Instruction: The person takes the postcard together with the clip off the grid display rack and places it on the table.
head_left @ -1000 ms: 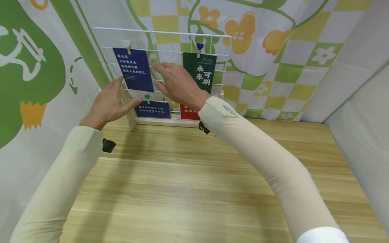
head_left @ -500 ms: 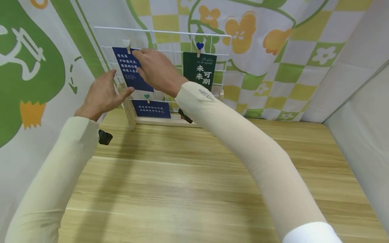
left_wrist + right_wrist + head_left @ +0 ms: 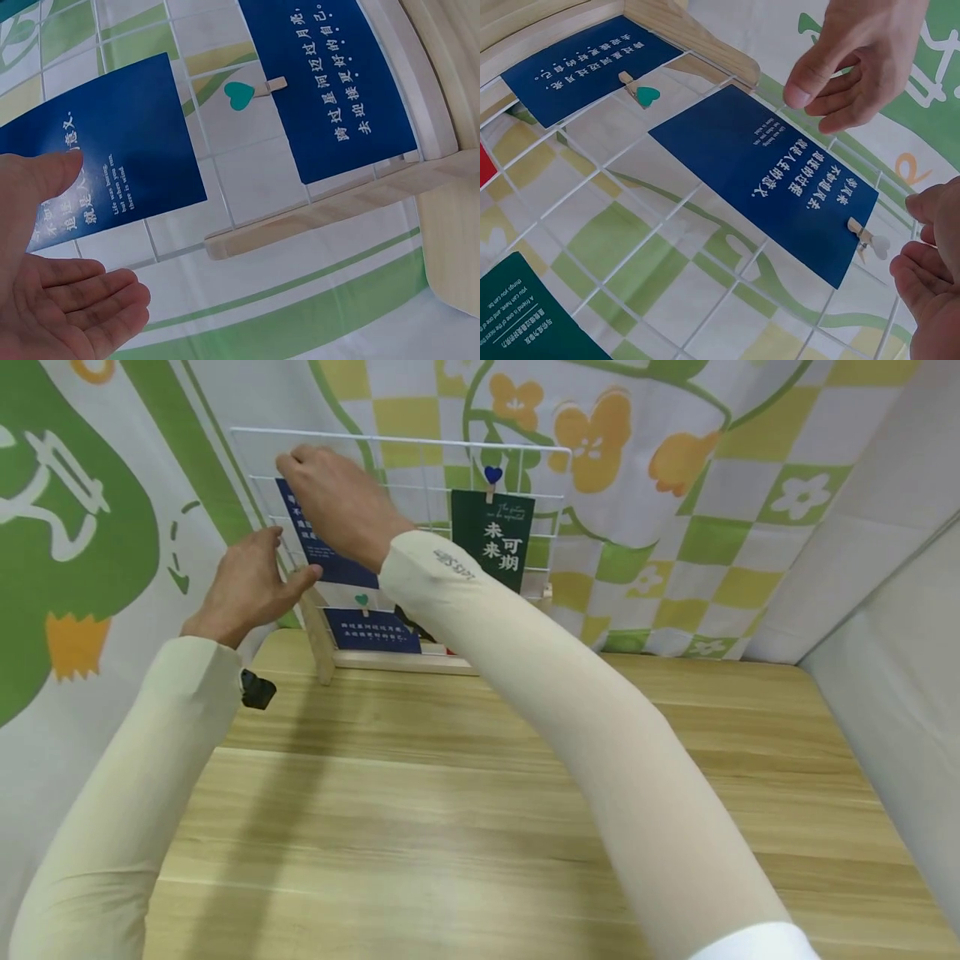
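Left hand (image 3: 242, 583) open beside the upper blue card (image 3: 771, 181), right hand (image 3: 341, 503) loosely open, holding nothing, near the white heart clip (image 3: 880, 247) at that card's top edge, on the wire grid (image 3: 420, 441).

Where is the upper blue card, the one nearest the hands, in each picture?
Head view: the upper blue card is left of centre, partly behind the right hand.
Left wrist view: at the left edge.
Right wrist view: right of centre.
Shared landmark: the green heart clip.

Place: booth-like, wider setting unclear | flower-and-check fabric backdrop (image 3: 675, 539) | wood-grain tabletop (image 3: 480, 802) | pale side wall (image 3: 900, 652)
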A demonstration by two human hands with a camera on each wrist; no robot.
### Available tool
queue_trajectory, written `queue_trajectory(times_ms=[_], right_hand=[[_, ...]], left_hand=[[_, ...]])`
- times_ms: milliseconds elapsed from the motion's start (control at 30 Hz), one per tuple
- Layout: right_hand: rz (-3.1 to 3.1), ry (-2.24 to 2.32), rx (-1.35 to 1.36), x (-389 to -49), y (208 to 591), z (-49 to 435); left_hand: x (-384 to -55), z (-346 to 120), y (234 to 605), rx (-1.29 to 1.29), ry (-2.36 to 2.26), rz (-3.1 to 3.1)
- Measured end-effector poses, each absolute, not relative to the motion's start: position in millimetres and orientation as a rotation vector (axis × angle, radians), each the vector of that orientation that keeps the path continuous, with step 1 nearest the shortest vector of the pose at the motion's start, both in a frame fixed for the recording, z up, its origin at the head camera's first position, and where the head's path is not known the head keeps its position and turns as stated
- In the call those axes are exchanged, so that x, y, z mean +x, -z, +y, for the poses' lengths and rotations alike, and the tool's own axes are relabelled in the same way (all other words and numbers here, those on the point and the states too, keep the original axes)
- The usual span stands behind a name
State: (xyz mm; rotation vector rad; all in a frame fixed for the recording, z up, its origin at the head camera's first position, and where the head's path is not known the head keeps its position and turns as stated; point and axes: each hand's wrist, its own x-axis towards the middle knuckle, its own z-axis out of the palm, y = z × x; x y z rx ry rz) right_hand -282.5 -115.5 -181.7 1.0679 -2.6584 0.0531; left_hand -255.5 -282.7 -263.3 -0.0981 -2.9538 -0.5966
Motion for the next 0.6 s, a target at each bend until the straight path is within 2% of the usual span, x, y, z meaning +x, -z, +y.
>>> queue_trajectory(times_ms=[600], right_hand=[[-2.639,0.126,1.026,-292,176,-128]], left_hand=[[-264,-284,252,-0.062,0.627,-2.924]])
